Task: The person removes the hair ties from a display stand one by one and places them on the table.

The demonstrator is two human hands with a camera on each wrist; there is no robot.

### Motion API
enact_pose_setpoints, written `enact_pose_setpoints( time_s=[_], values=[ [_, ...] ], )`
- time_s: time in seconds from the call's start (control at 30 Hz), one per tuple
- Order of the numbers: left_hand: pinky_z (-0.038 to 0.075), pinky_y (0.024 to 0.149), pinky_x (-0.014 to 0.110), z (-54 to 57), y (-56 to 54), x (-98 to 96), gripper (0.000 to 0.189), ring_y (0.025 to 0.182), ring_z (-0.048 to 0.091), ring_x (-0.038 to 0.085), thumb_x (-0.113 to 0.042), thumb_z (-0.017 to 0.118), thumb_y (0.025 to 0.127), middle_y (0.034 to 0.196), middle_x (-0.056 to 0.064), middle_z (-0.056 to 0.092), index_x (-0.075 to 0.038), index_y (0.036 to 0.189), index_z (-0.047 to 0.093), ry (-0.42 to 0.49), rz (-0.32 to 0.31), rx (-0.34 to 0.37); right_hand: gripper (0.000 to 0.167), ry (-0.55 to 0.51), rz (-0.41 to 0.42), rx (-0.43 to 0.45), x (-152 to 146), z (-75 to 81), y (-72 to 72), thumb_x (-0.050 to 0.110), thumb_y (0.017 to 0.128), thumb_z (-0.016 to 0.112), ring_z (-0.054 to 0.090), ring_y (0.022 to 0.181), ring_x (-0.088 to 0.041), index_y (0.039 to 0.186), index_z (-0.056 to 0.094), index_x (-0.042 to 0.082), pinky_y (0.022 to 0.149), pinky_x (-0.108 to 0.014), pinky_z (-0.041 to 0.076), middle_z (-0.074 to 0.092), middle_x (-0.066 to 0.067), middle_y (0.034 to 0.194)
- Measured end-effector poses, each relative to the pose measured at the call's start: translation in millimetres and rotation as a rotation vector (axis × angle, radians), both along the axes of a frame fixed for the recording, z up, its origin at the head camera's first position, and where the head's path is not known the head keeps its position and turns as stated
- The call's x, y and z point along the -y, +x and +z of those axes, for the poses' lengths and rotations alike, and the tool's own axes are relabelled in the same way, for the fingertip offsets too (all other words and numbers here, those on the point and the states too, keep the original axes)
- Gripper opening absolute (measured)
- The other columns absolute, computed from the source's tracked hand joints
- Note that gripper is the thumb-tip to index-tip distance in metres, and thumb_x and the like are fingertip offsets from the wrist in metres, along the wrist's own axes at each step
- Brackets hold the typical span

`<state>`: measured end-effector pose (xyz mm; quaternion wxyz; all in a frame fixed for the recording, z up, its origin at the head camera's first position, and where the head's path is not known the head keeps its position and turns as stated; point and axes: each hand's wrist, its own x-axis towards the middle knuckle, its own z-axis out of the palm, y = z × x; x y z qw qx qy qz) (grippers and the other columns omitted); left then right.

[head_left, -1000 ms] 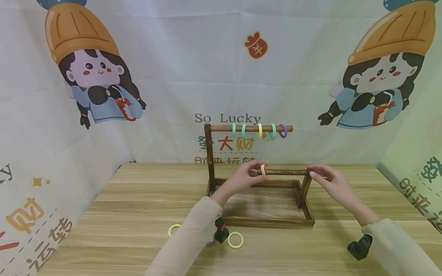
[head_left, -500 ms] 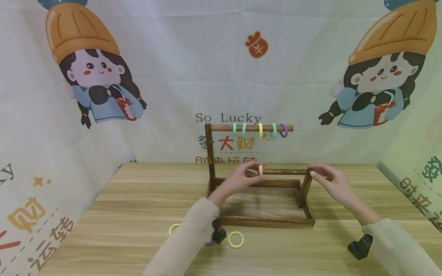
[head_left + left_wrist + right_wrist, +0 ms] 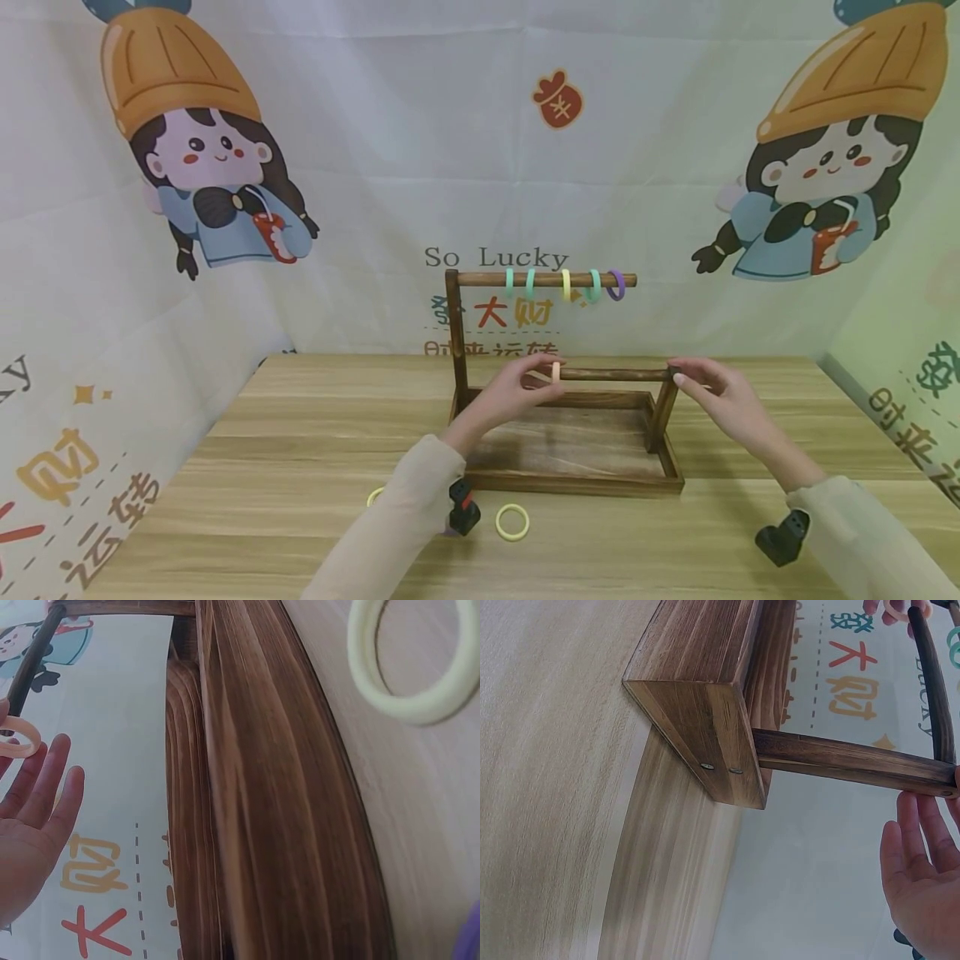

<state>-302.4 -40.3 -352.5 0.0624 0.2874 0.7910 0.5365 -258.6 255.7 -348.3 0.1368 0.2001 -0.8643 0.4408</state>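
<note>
A brown wooden rack [image 3: 570, 483] has a tray base and two horizontal bars. At the free left end of the lower bar [image 3: 615, 375], my left hand [image 3: 517, 387] pinches a peach ring [image 3: 556, 372] between thumb and fingers. The ring sits right at the bar's tip; I cannot tell whether it still encircles it. My right hand [image 3: 720, 396] grips the top of the short post [image 3: 660, 412], where the lower bar joins. In the right wrist view, the right fingers [image 3: 911, 832] lie against that post end.
On the upper bar [image 3: 480, 279] hang several rings, green, yellow and purple [image 3: 617, 285]. A yellow ring [image 3: 512, 522] lies on the table before the rack. Another yellow ring [image 3: 375, 496] and a purple ring [image 3: 471, 937] are partly hidden by the left sleeve or cut off.
My left hand has moved left with the peach ring, from on the lower bar to its free end. My right hand has stayed at the post.
</note>
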Motion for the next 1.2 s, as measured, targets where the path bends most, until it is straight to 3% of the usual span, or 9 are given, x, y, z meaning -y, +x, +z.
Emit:
enact_pose_setpoints(
  time_s=[0.13,0.37,0.6,0.93,1.2],
  values=[
    [0.049,0.071,0.027,0.4,1.8,5.9,0.043,0.093,0.056,0.019,-0.018,0.062,0.084,0.111,0.008,0.053,-0.011,0.125,0.049,-0.003,0.012,0.013,0.033,-0.002,-0.004,0.004,-0.1,-0.6,0.0,0.018,0.093,0.047,0.046,0.095,0.006,0.120,0.051,0.000,0.075,-0.012,0.040,0.053,-0.018,0.115],
    [0.047,0.072,0.027,19.1,22.5,16.4,0.041,0.091,0.054,0.024,-0.010,0.058,0.086,0.107,0.013,0.054,0.001,0.124,0.047,-0.010,-0.008,-0.043,0.034,-0.006,0.000,-0.001,-0.4,-1.3,-0.4,0.017,0.093,0.047,0.046,0.094,0.007,0.120,0.050,-0.002,0.074,-0.011,0.040,0.053,-0.018,0.115],
    [0.046,0.073,0.027,-8.1,2.3,21.8,0.042,0.084,0.053,0.014,-0.019,0.061,0.084,0.098,0.002,0.056,-0.008,0.123,0.051,-0.039,0.023,-0.112,0.034,-0.010,-0.002,0.000,0.7,-0.3,0.7,0.018,0.093,0.047,0.046,0.094,0.007,0.120,0.051,-0.002,0.074,-0.011,0.040,0.053,-0.019,0.115],
    [0.045,0.072,0.031,13.3,26.4,27.9,0.036,0.086,0.052,0.021,-0.011,0.062,0.083,0.098,0.013,0.053,0.001,0.116,0.054,-0.055,0.039,-0.120,0.033,-0.020,0.007,-0.014,0.8,0.7,1.3,0.017,0.093,0.047,0.046,0.095,0.006,0.119,0.051,-0.003,0.075,-0.010,0.040,0.053,-0.020,0.115],
    [0.047,0.071,0.024,-9.4,9.3,32.0,0.036,0.086,0.052,0.014,-0.018,0.065,0.081,0.095,0.007,0.051,-0.003,0.113,0.058,-0.060,0.052,-0.150,0.033,-0.023,0.010,-0.014,0.4,0.0,0.4,0.016,0.093,0.047,0.046,0.096,0.005,0.119,0.050,-0.002,0.075,-0.010,0.040,0.053,-0.019,0.116]
  ],
)
